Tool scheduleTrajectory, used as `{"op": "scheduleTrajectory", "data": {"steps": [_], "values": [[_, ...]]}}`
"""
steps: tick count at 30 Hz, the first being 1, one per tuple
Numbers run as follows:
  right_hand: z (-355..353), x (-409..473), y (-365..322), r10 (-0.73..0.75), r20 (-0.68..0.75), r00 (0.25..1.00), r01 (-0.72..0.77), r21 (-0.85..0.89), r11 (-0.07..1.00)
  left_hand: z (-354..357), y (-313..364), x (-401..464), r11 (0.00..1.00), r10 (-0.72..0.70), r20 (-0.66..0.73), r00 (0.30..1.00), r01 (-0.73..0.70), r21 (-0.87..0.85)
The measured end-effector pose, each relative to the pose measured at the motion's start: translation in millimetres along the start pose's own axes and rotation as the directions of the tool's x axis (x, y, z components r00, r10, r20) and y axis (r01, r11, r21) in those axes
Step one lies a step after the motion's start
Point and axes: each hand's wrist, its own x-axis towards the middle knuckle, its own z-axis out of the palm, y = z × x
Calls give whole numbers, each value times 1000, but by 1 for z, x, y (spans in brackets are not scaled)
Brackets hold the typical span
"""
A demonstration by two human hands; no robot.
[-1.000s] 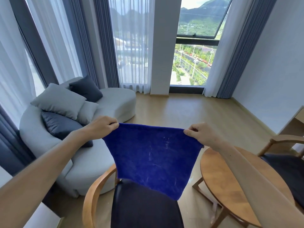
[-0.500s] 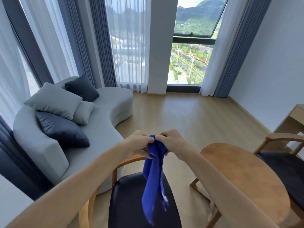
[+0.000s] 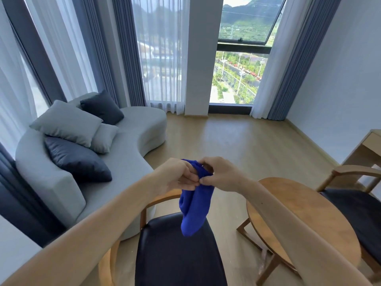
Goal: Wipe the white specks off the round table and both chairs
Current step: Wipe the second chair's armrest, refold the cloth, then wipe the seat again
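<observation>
A blue cloth (image 3: 195,205) hangs folded in the air above the near chair (image 3: 175,254), a wooden-armed chair with a black seat. My left hand (image 3: 177,177) and my right hand (image 3: 218,174) meet at its top edge and both pinch it. The round wooden table (image 3: 288,215) stands to the right, partly behind my right forearm. A second chair (image 3: 358,205) with a black seat sits at the far right of the table. No white specks can be made out on the table or seats.
A curved grey sofa (image 3: 134,141) with several grey and dark cushions stands to the left. A wooden desk corner (image 3: 369,141) is at the right wall. Bare wood floor (image 3: 237,141) stretches toward the curtained windows.
A second ago the cloth was stretched wide between my two hands. My hands came together, folding it so it now hangs as a narrow bundle, and the fold has shortened further.
</observation>
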Motion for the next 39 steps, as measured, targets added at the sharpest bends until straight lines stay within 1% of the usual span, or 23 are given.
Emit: {"op": "scheduleTrajectory", "data": {"steps": [1,2,3,4,5,6,7,9,10,11,12,14,16,17,19,21,23,25,28,32,35,37,39], "values": [[-6,0,2,-22,-15,1000,21,-20,1000,-5,-2,2,985,92,-16,996,-88,151],[-13,-1,4,-37,-26,999,36,-22,999,-10,-5,5,934,193,-24,981,-176,310],[-18,-1,5,-47,-40,998,47,-9,999,-16,-8,6,854,291,-30,956,-246,458],[-23,-2,5,-56,-57,997,57,18,998,-21,-12,8,752,392,-27,920,-303,585],[-27,-2,4,-66,-73,995,70,56,996,-26,-18,11,648,476,-9,879,-343,680],[-30,-3,3,-79,-82,994,86,92,992,-29,-23,16,582,519,34,854,-382,718],[-32,-3,2,-96,-83,992,105,114,988,-31,-27,20,576,505,85,859,-409,707],[-34,-4,-1,-131,-62,989,138,116,984,-31,-33,26,664,410,177,895,-425,615],[-36,-6,0,-138,-50,989,143,109,984,-32,-35,29,715,372,198,907,-416,562],[-38,-8,2,-136,-45,990,140,102,985,-34,-35,30,744,356,208,911,-411,526],[-40,-11,7,-123,-51,991,127,92,988,-38,-33,29,741,368,209,906,-422,523],[-46,-17,21,-60,-97,993,65,47,997,-46,-23,26,682,461,180,869,-477,554],[-51,-22,38,20,-135,991,-17,20,1000,-51,-7,21,671,534,152,832,-526,522],[-52,-24,44,48,-140,989,-46,17,999,-50,0,19,668,543,171,822,-546,506],[-49,-26,49,71,-152,986,-71,8,997,-41,11,13,676,517,240,822,-564,475],[-47,-29,49,82,-158,984,-78,31,997,-33,15,11,707,475,280,834,-551,443],[-46,-31,49,94,-143,985,-87,57,995,-29,18,10,717,469,267,842,-540,442],[-46,-31,48,100,-141,985,-91,64,994,-29,19,11,698,493,235,837,-542,467],[-44,-28,46,88,-192,977,-76,69,995,-30,19,12,676,532,193,825,-550,490],[-42,-26,41,87,-237,968,-68,85,994,-29,19,11,710,520,189,833,-545,446],[-42,-27,38,79,-184,980,-59,115,992,-25,21,8,721,509,213,834,-549,423],[-40,-25,36,64,-104,993,-55,86,995,-20,21,7,711,499,253,829,-558,427],[-34,-21,32,29,-55,998,-26,65,998,-16,22,7,696,493,293,819,-573,433]]}}
